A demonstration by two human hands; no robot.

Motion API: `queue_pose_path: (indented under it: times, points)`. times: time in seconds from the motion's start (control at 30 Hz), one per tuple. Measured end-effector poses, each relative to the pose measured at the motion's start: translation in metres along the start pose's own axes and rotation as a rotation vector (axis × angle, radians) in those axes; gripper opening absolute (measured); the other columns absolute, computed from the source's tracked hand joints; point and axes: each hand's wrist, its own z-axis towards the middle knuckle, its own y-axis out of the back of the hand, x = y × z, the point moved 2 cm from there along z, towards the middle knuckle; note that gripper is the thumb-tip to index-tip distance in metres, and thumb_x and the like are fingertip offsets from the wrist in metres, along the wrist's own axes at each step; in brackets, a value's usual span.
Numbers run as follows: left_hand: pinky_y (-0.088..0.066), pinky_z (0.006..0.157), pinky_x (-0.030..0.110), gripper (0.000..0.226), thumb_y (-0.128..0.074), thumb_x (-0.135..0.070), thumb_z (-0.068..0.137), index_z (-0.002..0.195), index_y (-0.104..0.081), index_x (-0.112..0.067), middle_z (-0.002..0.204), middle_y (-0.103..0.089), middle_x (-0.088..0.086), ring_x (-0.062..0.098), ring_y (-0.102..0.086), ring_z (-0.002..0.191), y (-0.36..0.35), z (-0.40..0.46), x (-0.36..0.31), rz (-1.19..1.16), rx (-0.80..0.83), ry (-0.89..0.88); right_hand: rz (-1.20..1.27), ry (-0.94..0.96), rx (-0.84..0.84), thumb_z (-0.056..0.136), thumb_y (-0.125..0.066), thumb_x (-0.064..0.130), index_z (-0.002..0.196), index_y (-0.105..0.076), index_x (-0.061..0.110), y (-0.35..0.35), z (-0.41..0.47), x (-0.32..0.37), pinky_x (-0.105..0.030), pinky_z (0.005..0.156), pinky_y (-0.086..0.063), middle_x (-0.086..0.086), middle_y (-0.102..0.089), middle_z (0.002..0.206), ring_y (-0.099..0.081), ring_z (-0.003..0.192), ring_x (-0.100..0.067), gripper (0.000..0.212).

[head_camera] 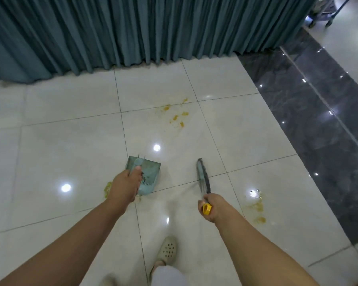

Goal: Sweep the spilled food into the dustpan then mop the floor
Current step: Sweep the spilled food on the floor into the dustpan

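My left hand [125, 187] grips the handle of a pale green dustpan [148, 174], which holds dark crumbs and hangs over the white tiles. In my right hand [212, 207] is a long broom, gripped at the yellow end of its handle; the broom head [203, 175] points down toward the floor. Yellow spilled food [176, 115] lies in scattered bits ahead of both tools. A second yellow smear [256, 207] sits right of my right hand. A third yellow patch [107, 188] shows just left of my left wrist.
A teal pleated curtain [132, 32] hangs to the floor across the back. A dark marble strip [318, 124] runs diagonally at the right. My foot in a cream perforated clog [167, 251] stands below the tools. Metal cart legs [327, 15] show top right.
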Motion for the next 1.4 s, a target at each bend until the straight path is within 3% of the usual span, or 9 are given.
queue_pose_path:
  times: [0.33, 0.53, 0.6, 0.73, 0.87, 1.0, 1.4]
  points:
    - [-0.025, 0.036, 0.014, 0.038, -0.045, -0.040, 0.097, 0.078, -0.054, -0.008, 0.055, -0.041, 0.001, 0.012, -0.033, 0.043, 0.131, -0.022, 0.071, -0.169, 0.006, 0.016, 0.060, -0.025, 0.062, 0.098, -0.044, 0.006, 0.109, -0.049, 0.003, -0.096, -0.035, -0.125, -0.012, 0.030, -0.039, -0.008, -0.038, 0.066, -0.034, 0.018, -0.013, 0.012]
    - [-0.025, 0.033, 0.013, 0.040, -0.045, -0.042, 0.097, 0.076, -0.054, -0.009, 0.054, -0.041, 0.002, 0.011, -0.033, 0.042, 0.216, -0.043, 0.118, -0.212, -0.024, 0.050, 0.104, -0.049, 0.086, 0.095, -0.045, 0.002, 0.108, -0.052, 0.006, -0.156, -0.063, -0.205, -0.014, 0.030, -0.041, -0.011, -0.043, 0.074, -0.038, 0.021, -0.014, 0.015]
    - [-0.024, 0.034, 0.012, 0.040, -0.045, -0.042, 0.097, 0.077, -0.054, -0.008, 0.055, -0.041, 0.003, 0.012, -0.033, 0.042, 0.239, -0.049, 0.132, -0.219, -0.042, 0.068, 0.127, -0.061, 0.112, 0.094, -0.043, -0.001, 0.100, -0.053, 0.003, -0.173, -0.076, -0.223, -0.013, 0.029, -0.039, -0.010, -0.044, 0.073, -0.040, 0.026, -0.016, 0.013]
    - [-0.024, 0.035, 0.013, 0.040, -0.045, -0.040, 0.097, 0.074, -0.052, -0.008, 0.056, -0.041, 0.004, 0.013, -0.032, 0.041, 0.271, -0.059, 0.154, -0.218, -0.079, 0.082, 0.190, -0.062, 0.146, 0.094, -0.037, -0.005, 0.075, -0.048, 0.001, -0.202, -0.099, -0.247, -0.010, 0.027, -0.034, -0.007, -0.040, 0.066, -0.033, 0.017, -0.012, 0.023]
    - [-0.025, 0.041, 0.018, 0.040, -0.044, -0.040, 0.097, 0.073, -0.052, -0.009, 0.054, -0.041, 0.005, 0.015, -0.032, 0.042, 0.290, -0.064, 0.167, -0.214, -0.111, 0.099, 0.243, -0.075, 0.181, 0.094, -0.039, -0.004, 0.082, -0.048, -0.001, -0.211, -0.116, -0.255, -0.011, 0.025, -0.033, -0.013, -0.050, 0.083, -0.033, 0.017, -0.013, 0.016]
    - [-0.024, 0.041, 0.017, 0.040, -0.045, -0.041, 0.097, 0.069, -0.046, -0.012, 0.053, -0.040, 0.003, 0.014, -0.031, 0.042, 0.300, -0.067, 0.176, -0.248, -0.121, 0.103, 0.239, -0.017, 0.188, 0.095, -0.039, -0.003, 0.074, -0.042, 0.002, -0.211, -0.140, -0.249, -0.010, 0.025, -0.031, -0.010, -0.038, 0.065, -0.033, 0.017, -0.013, 0.022]
    - [-0.021, 0.035, 0.011, 0.036, -0.048, -0.037, 0.096, 0.075, -0.053, -0.008, 0.052, -0.040, 0.002, 0.007, -0.030, 0.033, 0.294, -0.072, 0.193, -0.369, -0.238, 0.154, -0.379, 0.141, 0.109, 0.097, -0.042, 0.002, 0.074, -0.042, 0.000, -0.217, -0.069, -0.192, -0.012, 0.027, -0.035, -0.011, -0.040, 0.067, -0.033, 0.017, -0.013, 0.023]
